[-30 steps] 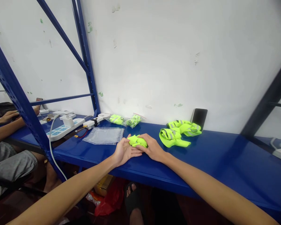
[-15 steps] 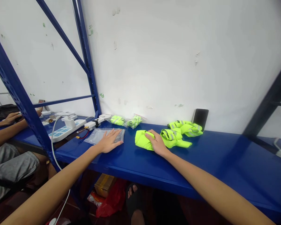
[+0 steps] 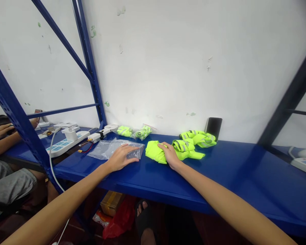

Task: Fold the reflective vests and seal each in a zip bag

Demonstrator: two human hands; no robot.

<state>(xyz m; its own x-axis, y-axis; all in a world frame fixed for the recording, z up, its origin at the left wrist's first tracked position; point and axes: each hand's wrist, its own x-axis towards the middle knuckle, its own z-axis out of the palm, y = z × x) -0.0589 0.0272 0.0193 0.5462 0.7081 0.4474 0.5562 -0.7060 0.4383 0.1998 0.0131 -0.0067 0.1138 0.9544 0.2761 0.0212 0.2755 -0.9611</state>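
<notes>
My right hand is closed on a folded neon yellow-green piece of clothing, thumb on top, pressing it on the blue table. Its kind is not fully clear; it looks like a safety vest. Clear plastic bags lie left of it. Over the upper bag rests my left hand, its thumb apart from the stretched fingers. Just right of my right hand sits a rolled neon garment with grey reflective strips, and behind it another crumpled one.
Two bagged neon bundles sit near the wall. A phone leans there upright. Left are a white handheld fan, a power strip and a blue rack post. Another person's hand shows at far left.
My left hand has slid the upper plastic bag rightward, its fingers less spread than before. My right hand stays on the folded garment. The view has shifted slightly.
</notes>
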